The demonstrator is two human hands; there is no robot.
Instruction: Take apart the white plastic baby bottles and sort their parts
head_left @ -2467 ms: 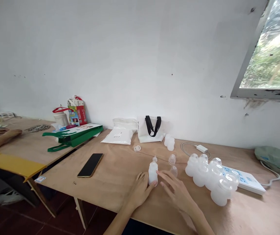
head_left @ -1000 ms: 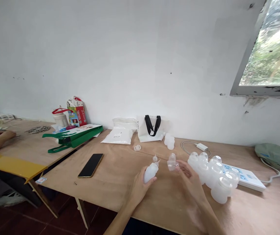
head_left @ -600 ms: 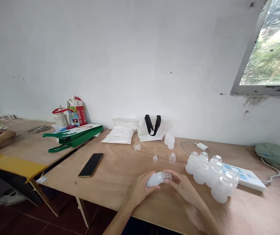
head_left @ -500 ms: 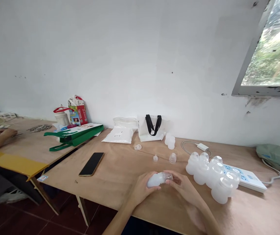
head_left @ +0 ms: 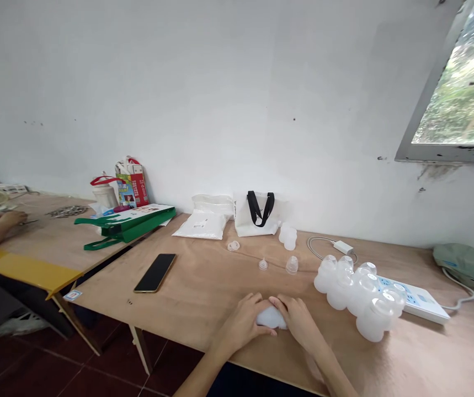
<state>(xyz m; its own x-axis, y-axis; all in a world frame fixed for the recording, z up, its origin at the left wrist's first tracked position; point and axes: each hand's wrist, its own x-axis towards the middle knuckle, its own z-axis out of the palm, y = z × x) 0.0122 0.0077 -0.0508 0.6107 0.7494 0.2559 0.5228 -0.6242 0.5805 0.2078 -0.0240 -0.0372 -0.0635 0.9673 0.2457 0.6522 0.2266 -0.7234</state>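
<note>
My left hand (head_left: 243,321) clasps the tilted bottle (head_left: 270,318); my right hand (head_left: 298,321) curls over its other end. I judge this capping; next needs steady opposing grips.

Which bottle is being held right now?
The white bottle between the left hand and right hand, the only one touched; the clustered bottles stand by the power strip.

A smartphone (head_left: 155,273) lies flat on the surface (head_left: 203,278). A white bag (head_left: 257,214) with black handles (head_left: 253,207) stands near the wall (head_left: 203,99). A power strip (head_left: 422,303) lies at right.
</note>
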